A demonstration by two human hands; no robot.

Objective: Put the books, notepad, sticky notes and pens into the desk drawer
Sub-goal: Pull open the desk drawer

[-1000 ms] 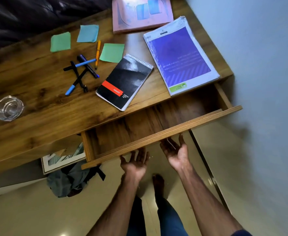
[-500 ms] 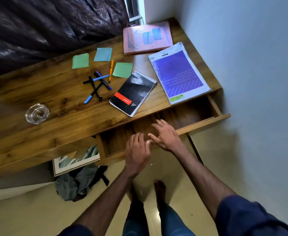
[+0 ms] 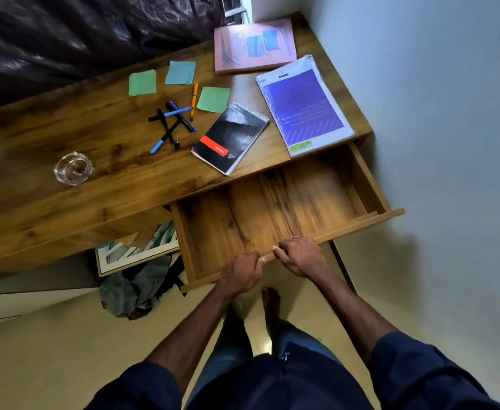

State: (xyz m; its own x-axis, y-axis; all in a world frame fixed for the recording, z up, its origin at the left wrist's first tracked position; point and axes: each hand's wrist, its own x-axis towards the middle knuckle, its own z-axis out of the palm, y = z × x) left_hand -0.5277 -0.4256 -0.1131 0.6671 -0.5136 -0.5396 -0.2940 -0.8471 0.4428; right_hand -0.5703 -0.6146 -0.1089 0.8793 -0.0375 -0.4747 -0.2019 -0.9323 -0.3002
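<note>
The bench (image 3: 65, 161) carries every item of the task, so nothing has been stowed. The drawer (image 3: 272, 214) hangs pulled out below the bench's front edge, its wooden floor bare, probably opened to make room for what lies above.

Taking the drawer as landmark: the purple book (image 3: 303, 106) lies just behind its right half, jutting slightly over the bench edge, and the pink book (image 3: 254, 44) sits farther back beyond that. The black notepad (image 3: 231, 137) lies behind the drawer's middle. Three sticky notes (image 3: 180, 73), two green and one blue, are spread farther back and to the left, with the crossed pens (image 3: 171, 125) just in front of them. A glass dish (image 3: 72, 168) stands well to the left.

Both hands meet at the drawer's front rail: the left hand (image 3: 242, 275) and right hand (image 3: 300, 255) have their fingers clenched over its top edge, apparently to draw it outward.
</note>
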